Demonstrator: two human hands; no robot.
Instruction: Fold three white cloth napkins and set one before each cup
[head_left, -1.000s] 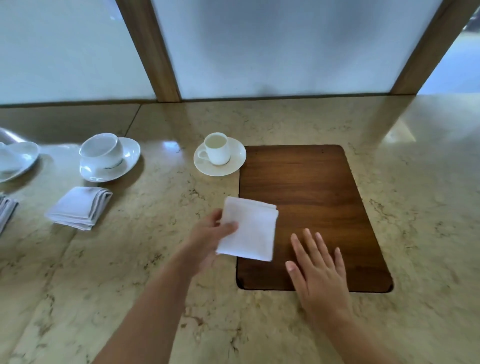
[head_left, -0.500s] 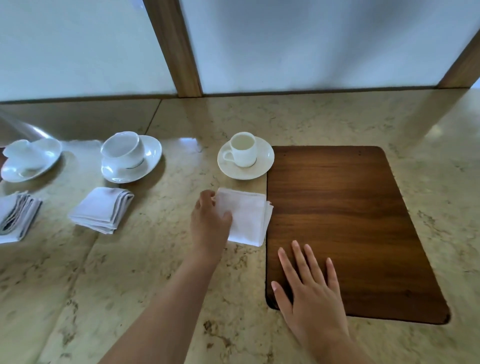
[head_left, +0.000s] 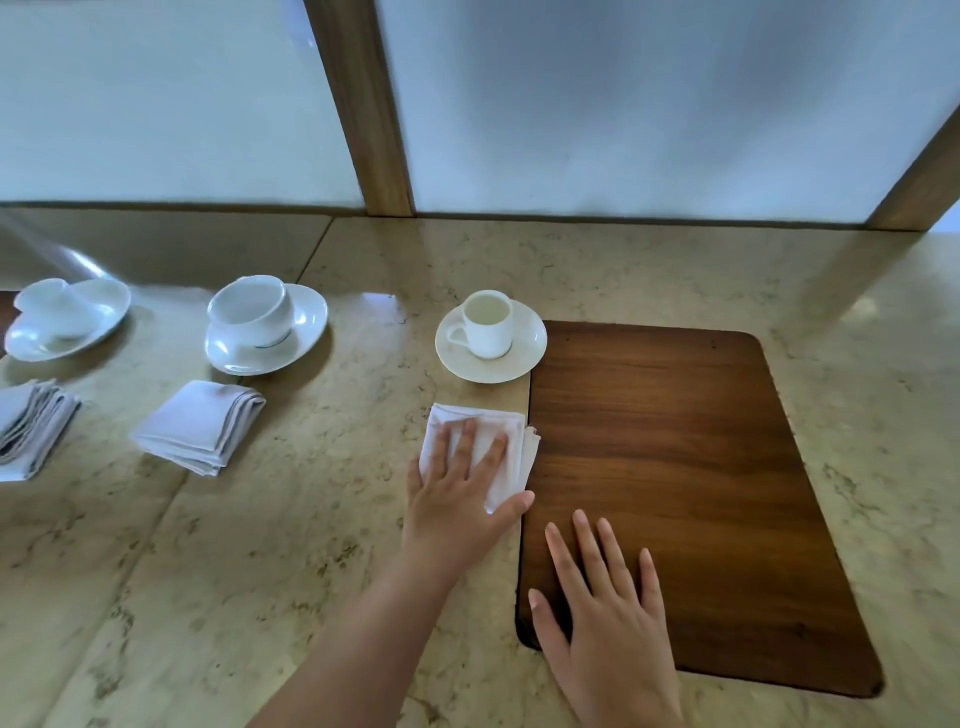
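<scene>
stone bench carries a wood board on the right. three cups on saucers along the back: right cup, middle cup, left cup. folded napkins lie before the middle and left cups. third napkin lies before the right cup, just beside the board. left hand flat, fingers spread, pressing it. right hand flat and open on the board.

Both my hands are bare: my left hand and my right hand carry no gloves, rings or watch. My forearms are uncovered as far as they show, with no sleeve or cuff reaching them. My fingernails are short and plain, without polish.
</scene>
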